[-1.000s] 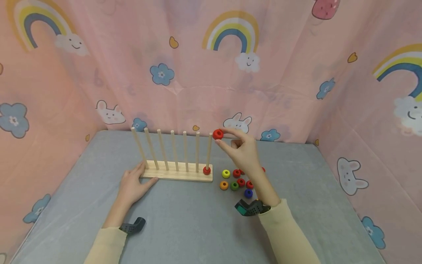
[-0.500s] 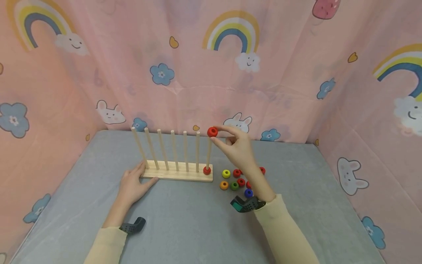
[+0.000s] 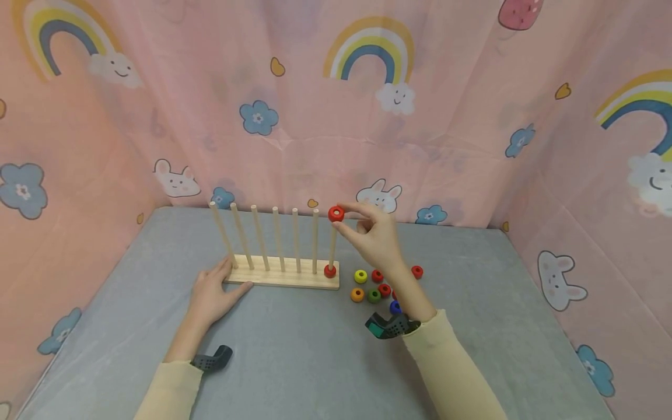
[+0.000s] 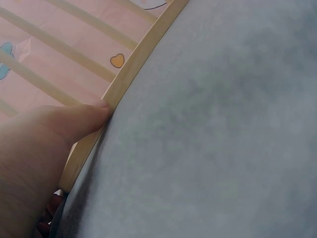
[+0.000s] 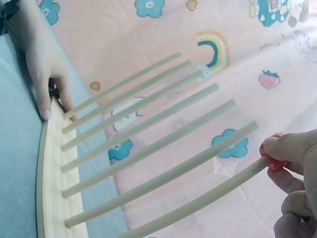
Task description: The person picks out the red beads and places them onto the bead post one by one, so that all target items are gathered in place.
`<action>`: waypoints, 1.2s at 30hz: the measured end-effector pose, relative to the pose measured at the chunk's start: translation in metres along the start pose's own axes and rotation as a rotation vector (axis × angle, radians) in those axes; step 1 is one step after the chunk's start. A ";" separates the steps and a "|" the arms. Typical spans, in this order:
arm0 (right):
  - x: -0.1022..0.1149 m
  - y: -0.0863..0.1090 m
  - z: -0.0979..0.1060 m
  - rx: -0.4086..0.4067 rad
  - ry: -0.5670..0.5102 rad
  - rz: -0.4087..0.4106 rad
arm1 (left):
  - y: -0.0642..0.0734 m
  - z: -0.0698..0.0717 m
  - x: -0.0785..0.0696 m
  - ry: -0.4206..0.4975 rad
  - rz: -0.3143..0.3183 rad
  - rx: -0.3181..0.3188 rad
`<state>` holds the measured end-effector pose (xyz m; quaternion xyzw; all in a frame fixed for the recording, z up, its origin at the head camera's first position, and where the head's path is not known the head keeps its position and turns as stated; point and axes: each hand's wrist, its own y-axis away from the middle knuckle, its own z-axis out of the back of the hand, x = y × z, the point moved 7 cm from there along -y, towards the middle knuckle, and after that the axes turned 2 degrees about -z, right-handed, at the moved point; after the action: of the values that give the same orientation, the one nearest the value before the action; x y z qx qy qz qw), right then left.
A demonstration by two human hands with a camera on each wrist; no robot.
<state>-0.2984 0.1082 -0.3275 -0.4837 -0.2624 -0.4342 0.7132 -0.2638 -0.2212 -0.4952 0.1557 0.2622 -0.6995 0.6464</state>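
In the head view, my right hand (image 3: 377, 240) pinches a red bead (image 3: 331, 218) between thumb and forefinger. The bead sits around the tip of the rightmost peg (image 3: 333, 245) of a wooden peg rack (image 3: 286, 282); pale wood shows in its hole. Another red bead (image 3: 329, 272) lies at the foot of that peg. My left hand (image 3: 211, 296) holds the rack's left end, its thumb (image 4: 91, 116) against the front edge in the left wrist view. The right wrist view shows the held bead (image 5: 277, 163) at the peg's end, partly covered by my thumb.
Right of the rack lie several loose beads, among them a yellow bead (image 3: 360, 276), an orange bead (image 3: 357, 295), a green bead (image 3: 374, 296) and red ones. A blue bead (image 3: 395, 307) is partly behind my right wrist. Pink curtain (image 3: 336, 151) surrounds the grey tabletop (image 3: 294, 350).
My right hand has moved left with the red bead, from beside the rightmost peg to over it, then slightly down onto its tip. The left hand and rack have stayed still.
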 end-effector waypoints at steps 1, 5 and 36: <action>0.000 0.000 0.000 -0.002 0.004 0.006 | 0.000 0.000 0.000 0.001 0.001 0.000; -0.001 0.001 -0.001 -0.004 0.012 0.025 | 0.000 0.001 -0.001 0.004 0.004 0.000; -0.004 0.004 -0.003 0.010 0.022 0.007 | 0.000 0.000 0.001 -0.003 -0.006 0.003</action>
<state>-0.2970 0.1076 -0.3330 -0.4762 -0.2554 -0.4357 0.7199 -0.2642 -0.2221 -0.4954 0.1548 0.2609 -0.7020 0.6444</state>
